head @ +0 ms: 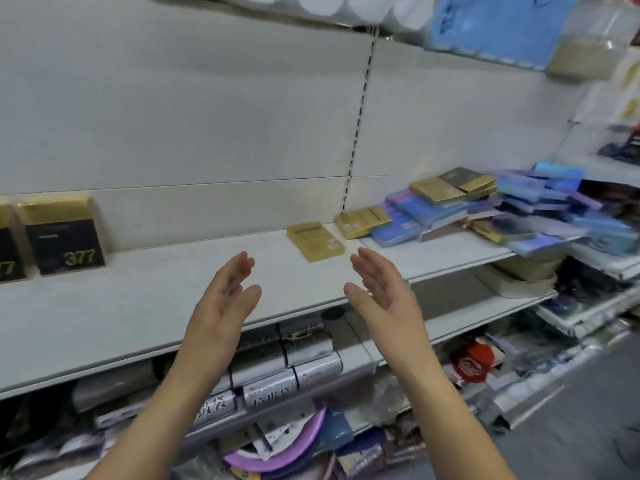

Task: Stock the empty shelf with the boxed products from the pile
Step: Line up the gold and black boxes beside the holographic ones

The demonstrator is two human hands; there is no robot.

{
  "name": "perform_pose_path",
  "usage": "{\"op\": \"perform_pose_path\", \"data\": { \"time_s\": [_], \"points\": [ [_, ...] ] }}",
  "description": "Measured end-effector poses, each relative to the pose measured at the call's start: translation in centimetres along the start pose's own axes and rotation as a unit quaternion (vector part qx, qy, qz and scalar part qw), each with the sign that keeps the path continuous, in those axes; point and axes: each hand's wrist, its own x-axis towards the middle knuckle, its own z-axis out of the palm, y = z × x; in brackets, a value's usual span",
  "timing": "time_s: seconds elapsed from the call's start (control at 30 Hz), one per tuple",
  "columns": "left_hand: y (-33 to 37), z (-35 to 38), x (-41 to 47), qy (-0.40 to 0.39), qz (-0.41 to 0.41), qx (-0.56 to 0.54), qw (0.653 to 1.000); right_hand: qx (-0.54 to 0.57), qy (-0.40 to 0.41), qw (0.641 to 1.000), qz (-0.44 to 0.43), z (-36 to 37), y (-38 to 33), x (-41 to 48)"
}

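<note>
My left hand (pixel 225 292) and my right hand (pixel 381 289) hover over the white shelf (pixel 156 299), palms facing each other, fingers straight, holding nothing. Just beyond them a gold box (pixel 315 241) lies flat on the shelf. A second gold box (pixel 362 222) lies a little further right, at the edge of the pile of blue, purple and gold boxes (pixel 502 209). At the far left a black-and-gold box marked 377 (pixel 62 235) stands upright against the back panel, with another one partly cut off beside it.
An upper shelf holds white rolls (pixel 311 5) and a blue pack (pixel 491 26). Below the shelf are silver wrapped rolls (pixel 277 379), purple plates (pixel 277 448) and other packaged goods. More stocked shelves run to the right; grey floor shows at lower right.
</note>
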Motion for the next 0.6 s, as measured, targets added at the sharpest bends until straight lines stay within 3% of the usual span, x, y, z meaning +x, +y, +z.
{"op": "perform_pose_path", "data": {
  "time_s": [0.13,0.33,0.6],
  "points": [
    [0.4,7.9,0.9,-0.022,0.0,0.009,1.0,0.004,0.024,1.0,0.002,-7.6,1.7,0.5],
    [0.5,18.5,3.1,-0.018,-0.011,0.046,0.999,-0.015,-0.011,1.0,0.016,-17.1,5.1,4.8],
    [0.1,21.4,6.7,0.034,-0.052,0.098,0.993,-0.011,-0.068,0.998,0.008,-19.5,7.1,12.3]
  ]
}}
